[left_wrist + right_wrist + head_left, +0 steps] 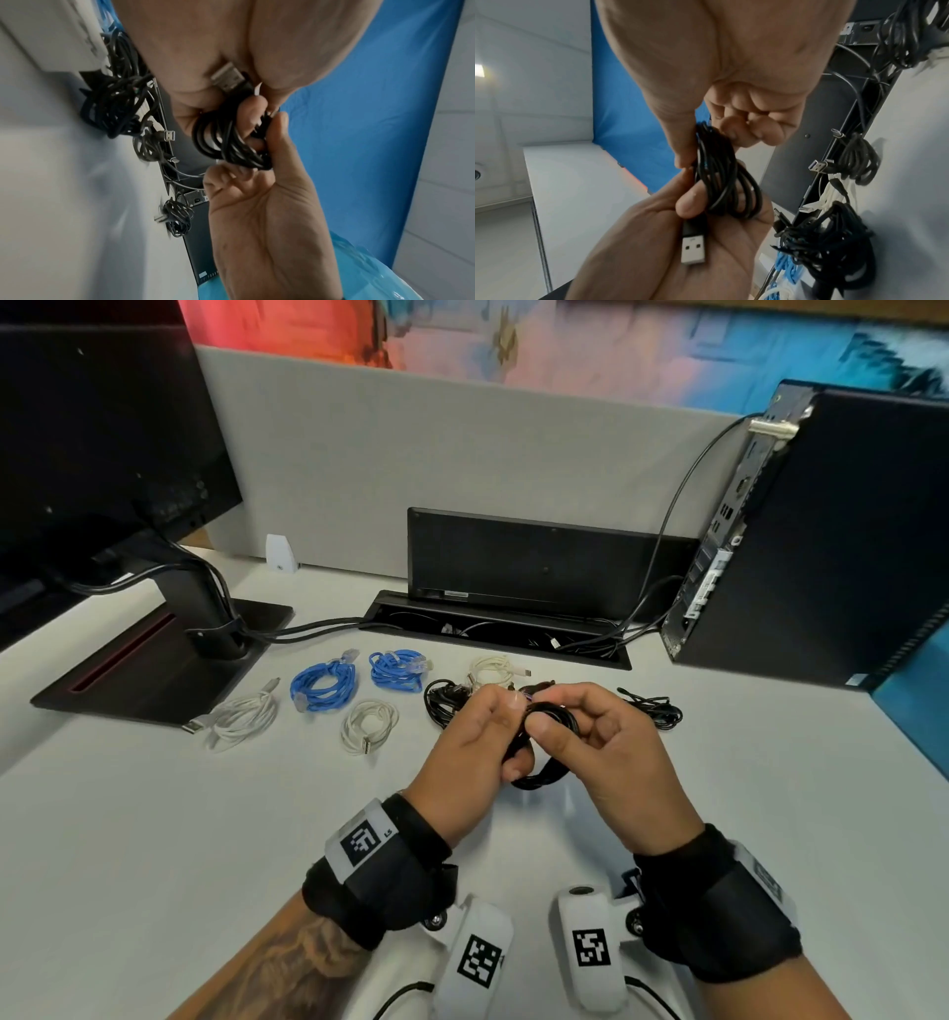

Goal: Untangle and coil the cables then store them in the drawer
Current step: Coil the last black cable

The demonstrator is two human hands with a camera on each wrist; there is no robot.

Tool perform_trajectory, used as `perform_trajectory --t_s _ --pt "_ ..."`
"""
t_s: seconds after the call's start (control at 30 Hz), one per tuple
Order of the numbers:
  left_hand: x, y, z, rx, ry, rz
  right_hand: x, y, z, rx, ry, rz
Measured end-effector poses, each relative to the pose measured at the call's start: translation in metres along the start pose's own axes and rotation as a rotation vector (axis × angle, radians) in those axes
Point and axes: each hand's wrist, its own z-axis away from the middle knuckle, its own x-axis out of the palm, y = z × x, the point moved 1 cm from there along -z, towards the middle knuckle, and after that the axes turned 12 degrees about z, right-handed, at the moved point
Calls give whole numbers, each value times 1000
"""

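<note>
Cable: thin black cable (539, 775) wound into a small coil, silver USB plug (693, 251) sticking out, held above the desk (154, 814).
Left hand (470, 752): fingers curled around the coil.
Right hand (595, 747): pinching the loops.

Pale grey laminate worktop (154, 814). Lying directly on it, left to right: black flat monitor base (154, 660); loose white USB cable coil (241, 719); large blue network cable coil (323, 688); smaller blue network cable coil (395, 667); cream cable coil (368, 725); black cable bundle (447, 703); small black cable coil (655, 708). Black desktop computer tower (821, 541) stands at right rear.
</note>
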Motion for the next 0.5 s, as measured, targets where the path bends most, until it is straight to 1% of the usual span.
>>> perform_trajectory --t_s 0.07,0.17,0.3,0.4,0.5 --pt "2 0 1 16 26 -9 0 -1 -1 -6 -2 30" --pt "6 1 2 76 48 -49 0 0 -2 -14 -26 68" --pt "8 -3 2 167 7 -84 -3 2 -2 -16 80 130" --pt "7 -5 2 159 -34 -95 -4 0 -2 -11 142 142" --pt "7 -1 0 65 -17 42 -4 -6 0 -46 157 137"
